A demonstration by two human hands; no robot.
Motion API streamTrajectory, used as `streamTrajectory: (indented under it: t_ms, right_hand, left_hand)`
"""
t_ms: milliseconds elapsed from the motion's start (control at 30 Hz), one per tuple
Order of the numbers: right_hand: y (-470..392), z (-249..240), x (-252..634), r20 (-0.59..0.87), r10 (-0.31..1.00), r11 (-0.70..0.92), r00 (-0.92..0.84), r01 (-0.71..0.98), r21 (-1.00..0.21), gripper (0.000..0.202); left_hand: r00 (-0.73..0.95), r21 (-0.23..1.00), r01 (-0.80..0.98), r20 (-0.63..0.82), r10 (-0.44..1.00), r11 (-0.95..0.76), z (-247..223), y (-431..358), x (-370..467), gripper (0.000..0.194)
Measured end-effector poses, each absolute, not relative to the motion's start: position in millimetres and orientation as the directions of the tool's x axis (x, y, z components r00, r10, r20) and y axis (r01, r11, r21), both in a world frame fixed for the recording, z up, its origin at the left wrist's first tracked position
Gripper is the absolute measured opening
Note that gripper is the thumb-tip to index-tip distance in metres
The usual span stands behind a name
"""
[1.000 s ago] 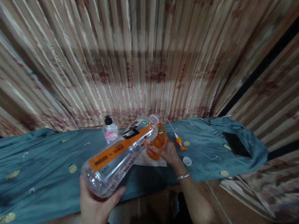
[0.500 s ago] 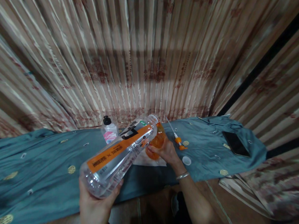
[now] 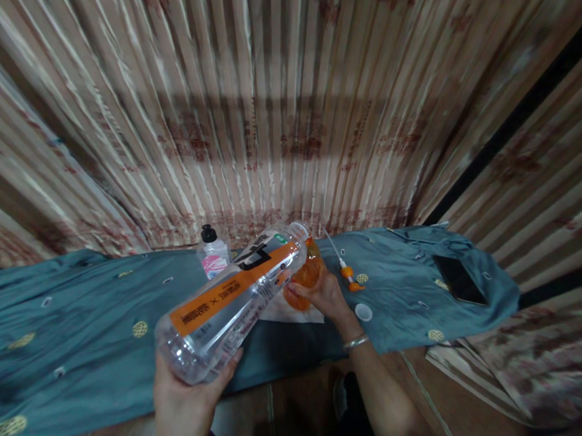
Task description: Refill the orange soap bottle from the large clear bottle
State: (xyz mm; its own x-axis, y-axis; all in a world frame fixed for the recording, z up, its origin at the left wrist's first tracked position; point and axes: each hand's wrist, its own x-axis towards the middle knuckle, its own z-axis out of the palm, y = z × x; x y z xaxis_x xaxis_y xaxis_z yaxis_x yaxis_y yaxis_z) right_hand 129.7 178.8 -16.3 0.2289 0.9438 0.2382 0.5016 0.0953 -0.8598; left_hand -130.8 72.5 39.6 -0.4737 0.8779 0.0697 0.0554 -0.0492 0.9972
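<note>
A large clear bottle (image 3: 231,300) with an orange and silver label lies tilted across the middle, base at the lower left, neck raised to the right. My left hand (image 3: 190,388) is wrapped around its base. The bottle's mouth sits at the top of a smaller orange bottle (image 3: 308,276), which my right hand (image 3: 322,292) grips from the right. Under the orange bottle is a white sheet (image 3: 287,310). To the right lies an orange and white pump head (image 3: 348,275) with a thin tube, and near it a round white cap (image 3: 363,312).
A clear bottle with a black top and pink label (image 3: 214,255) stands behind the large bottle. A black phone (image 3: 458,279) lies at the right on the teal cloth (image 3: 90,322). Pleated curtains (image 3: 265,114) hang behind, with a dark pole (image 3: 516,118) at the right.
The large bottle has turned very slightly in my left hand. My right hand and the orange bottle have stayed in place.
</note>
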Motion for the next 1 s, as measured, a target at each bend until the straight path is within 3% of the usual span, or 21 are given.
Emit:
streamTrajectory:
  t_ms: [767,900,1000]
  right_hand:
    - [179.5,-18.0,130.1,0.232,0.941,0.083,0.247,0.497,-0.864,0.067]
    - [180.0,-19.1,130.1,0.243,0.938,0.093,0.246,0.498,-0.862,0.066]
    - [179.9,-19.6,130.2,0.247,0.937,0.097,0.248,0.496,-0.863,0.068]
  left_hand:
    - [-0.487,0.998,0.009,0.054,0.871,-0.057,43.0,76.4,-128.0,0.072]
    - [-0.491,0.998,0.005,0.064,0.869,-0.07,41.1,76.8,-128.2,0.058]
    - [-0.489,0.997,0.003,0.065,0.87,-0.073,40.4,76.8,-128.2,0.06]
